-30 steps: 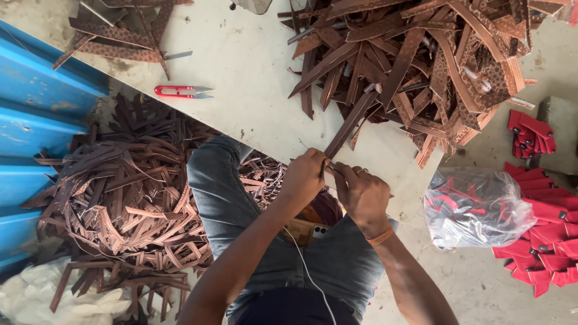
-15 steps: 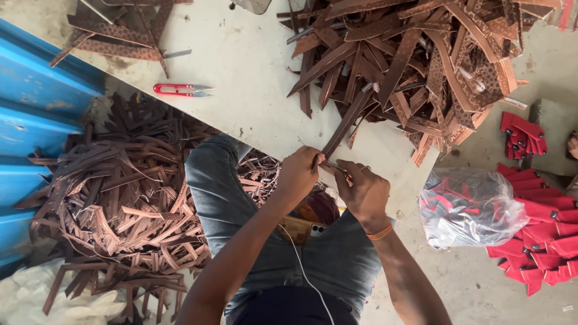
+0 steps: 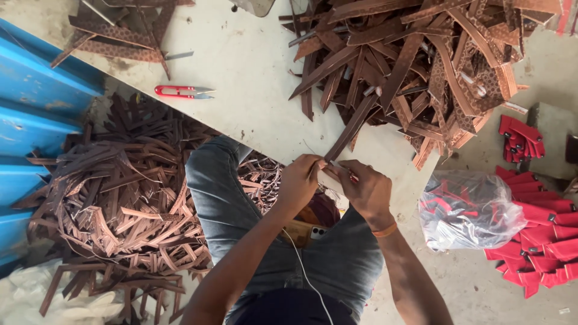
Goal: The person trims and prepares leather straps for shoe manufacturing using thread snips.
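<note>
Both hands meet at the near edge of the white table [image 3: 253, 78]. The left hand [image 3: 299, 183] pinches the lower end of a brown strap [image 3: 352, 127] — as before — and the right hand [image 3: 364, 186] has closed in, fingers shut on it too.

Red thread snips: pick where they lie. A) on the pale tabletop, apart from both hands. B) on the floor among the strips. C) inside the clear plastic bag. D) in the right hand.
A: the red thread snips lie on the pale tabletop, while the left hand and right hand pinch a brown strip.
</note>
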